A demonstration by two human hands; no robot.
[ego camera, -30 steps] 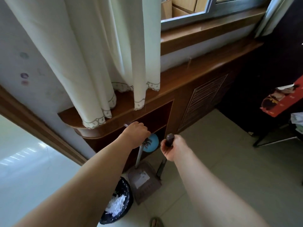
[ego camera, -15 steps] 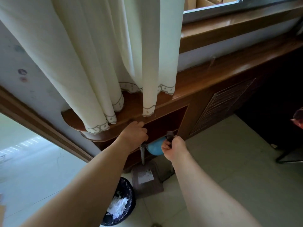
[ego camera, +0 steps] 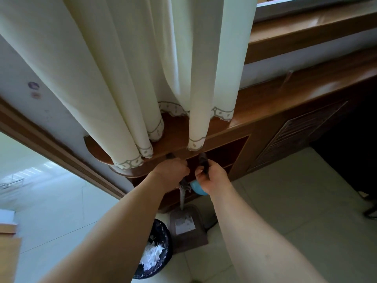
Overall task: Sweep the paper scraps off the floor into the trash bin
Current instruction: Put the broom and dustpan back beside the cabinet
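Both tools swing in closer to the cabinet [ego camera: 263,144]: left hand [ego camera: 171,172] clamped on the dustpan [ego camera: 189,240] handle, right hand [ego camera: 210,178] wrapped round the broom handle [ego camera: 203,162]. Paper scraps [ego camera: 152,256] already fill the trash bin [ego camera: 163,231], so this looks like stowing.

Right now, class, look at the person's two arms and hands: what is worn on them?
The left forearm and right forearm are bare, no sleeve in view. The left hand and right hand wear no gloves; no watch or bracelet shows at either wrist.
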